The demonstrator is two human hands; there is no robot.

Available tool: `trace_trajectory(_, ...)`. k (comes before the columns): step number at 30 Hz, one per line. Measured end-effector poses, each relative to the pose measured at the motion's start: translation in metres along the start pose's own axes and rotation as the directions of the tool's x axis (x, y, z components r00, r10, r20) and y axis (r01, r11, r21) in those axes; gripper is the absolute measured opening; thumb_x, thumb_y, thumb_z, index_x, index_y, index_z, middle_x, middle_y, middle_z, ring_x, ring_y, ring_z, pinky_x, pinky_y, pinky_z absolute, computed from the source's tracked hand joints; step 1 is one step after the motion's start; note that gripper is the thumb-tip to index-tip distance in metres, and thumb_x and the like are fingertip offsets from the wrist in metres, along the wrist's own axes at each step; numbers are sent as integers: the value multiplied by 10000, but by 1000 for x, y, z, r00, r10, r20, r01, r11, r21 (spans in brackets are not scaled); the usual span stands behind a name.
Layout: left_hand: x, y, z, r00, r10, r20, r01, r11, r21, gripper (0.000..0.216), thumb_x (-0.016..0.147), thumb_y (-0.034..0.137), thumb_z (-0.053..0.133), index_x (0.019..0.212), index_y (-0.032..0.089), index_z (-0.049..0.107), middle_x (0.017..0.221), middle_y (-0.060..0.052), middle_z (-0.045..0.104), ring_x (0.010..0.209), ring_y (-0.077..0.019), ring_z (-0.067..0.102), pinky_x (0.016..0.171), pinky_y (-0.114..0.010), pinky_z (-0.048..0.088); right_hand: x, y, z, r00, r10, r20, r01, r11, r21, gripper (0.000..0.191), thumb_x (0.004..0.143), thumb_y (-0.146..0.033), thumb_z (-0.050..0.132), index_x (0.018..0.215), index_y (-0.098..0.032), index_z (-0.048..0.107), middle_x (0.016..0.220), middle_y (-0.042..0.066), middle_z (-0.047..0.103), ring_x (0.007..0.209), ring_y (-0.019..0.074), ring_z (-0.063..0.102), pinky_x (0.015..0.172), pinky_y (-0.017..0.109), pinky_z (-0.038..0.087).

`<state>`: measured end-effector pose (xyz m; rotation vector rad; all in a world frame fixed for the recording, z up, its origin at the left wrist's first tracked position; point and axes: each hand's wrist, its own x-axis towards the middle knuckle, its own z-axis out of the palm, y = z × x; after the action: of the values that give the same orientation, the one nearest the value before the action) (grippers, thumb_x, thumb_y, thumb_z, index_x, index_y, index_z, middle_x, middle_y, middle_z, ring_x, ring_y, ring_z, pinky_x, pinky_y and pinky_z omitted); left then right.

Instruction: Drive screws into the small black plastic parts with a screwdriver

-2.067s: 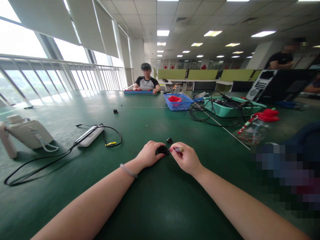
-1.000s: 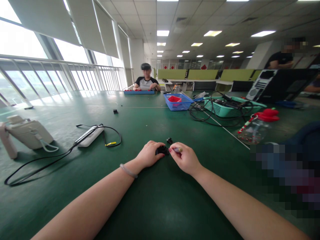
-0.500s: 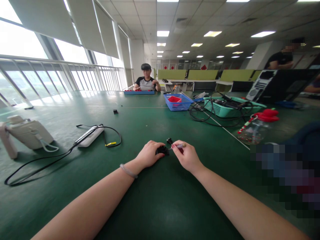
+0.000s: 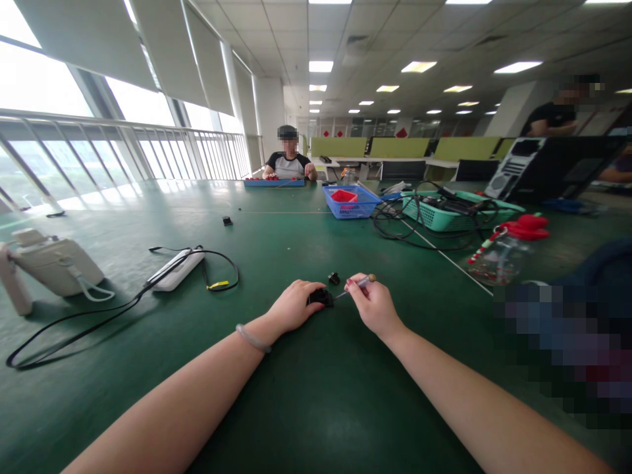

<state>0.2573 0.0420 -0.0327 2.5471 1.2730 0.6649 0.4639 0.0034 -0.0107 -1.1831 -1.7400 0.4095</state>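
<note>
Screwdriver (image 4: 366,281) sits pinched in the right hand (image 4: 377,309), tip by the right edge of the black part (image 4: 317,297), contact unclear; the left hand (image 4: 295,307) grips that part on the table (image 4: 311,401). Firm bracing and light tip pressure should suit. The small piece (image 4: 334,278) crowds the far side; nearside offers room.

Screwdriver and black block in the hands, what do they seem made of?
Screwdriver: shaft probably metal, being thin, straight and greyish; pale handle perhaps smooth plastic. Black block: likely plastic from its dark, angular look, but too small and covered to judge finish.
</note>
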Motion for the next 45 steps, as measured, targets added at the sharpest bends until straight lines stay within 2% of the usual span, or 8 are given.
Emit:
trace_trajectory(3, 0, 0, -1, 1000, -3, 4, 3, 1000, 3, 430, 813, 344, 650, 1226, 231, 604, 1135, -74, 678, 1064, -251, 595, 967, -375, 467, 1, 1, 1, 999, -5, 37, 6, 1000, -27, 250, 918, -348, 468, 781, -194, 610, 654, 8, 599, 594, 165, 551, 587, 272, 411)
trace_trajectory(9, -1, 0, 0, 1000, -4, -2, 4, 1000, 3, 448, 799, 337, 672, 1230, 237, 603, 1112, -67, 684, 1048, -244, 598, 958, -365, 468, -3, -4, 2, 979, -152, 138, 173, 972, -158, 151, 864, -195, 487, 763, -211, 598, 790, 20, 619, 715, 169, 565, 657, 270, 415)
trace_trajectory(15, 0, -2, 0, 1000, 3, 16, -3, 1000, -3, 500, 775, 354, 705, 1247, 229, 593, 1131, -76, 681, 1058, -250, 594, 964, -373, 463, -7, -9, -4, 958, -244, 151, 249, 968, -16, 149, 843, -153, 485, 735, -205, 573, 744, 12, 593, 702, 163, 558, 675, 278, 423)
trace_trajectory(19, 1, -1, 0, 1000, 10, 22, -10, 1000, -7, 501, 775, 341, 708, 1249, 231, 589, 1147, -69, 683, 1067, -248, 594, 975, -376, 455, -5, -9, -2, 950, -217, 224, 226, 974, -14, 144, 823, -137, 488, 740, -205, 584, 759, 8, 599, 701, 160, 552, 674, 282, 421)
trace_trajectory(25, 1, 0, 0, 999, 19, 25, -19, 1000, -7, 485, 792, 342, 689, 1252, 229, 584, 1162, -67, 679, 1085, -243, 590, 982, -369, 451, -4, -9, -2, 951, -190, 244, 200, 980, -15, 150, 835, -152, 490, 739, -201, 594, 759, 9, 596, 702, 162, 552, 678, 285, 420)
trace_trajectory(31, 0, -1, 0, 999, 39, 17, -40, 999, 3, 465, 816, 346, 661, 1256, 223, 580, 1178, -68, 674, 1080, -244, 593, 984, -375, 451, -4, -5, -5, 962, -235, 136, 235, 972, 13, 160, 877, -190, 477, 769, -199, 596, 758, 17, 589, 723, 169, 561, 698, 291, 428)
trace_trajectory(40, 0, 2, -2, 997, 73, 3, -73, 997, -1, 439, 839, 343, 636, 1257, 224, 573, 1166, -62, 679, 1097, -238, 580, 997, -373, 438, -1, -4, 5, 970, -119, 211, 126, 992, -20, 165, 878, -234, 496, 795, -207, 636, 824, 19, 647, 761, 175, 585, 703, 292, 439)
trace_trajectory(45, -1, 3, -3, 994, 100, -51, -100, 995, -12, 397, 880, 360, 576, 1253, 225, 568, 1189, -65, 655, 1116, -234, 557, 1010, -377, 429, -1, 0, 3, 979, -42, 198, 26, 996, 82, 187, 894, -309, 515, 820, -200, 647, 728, 6, 610, 625, 144, 547, 588, 263, 415)
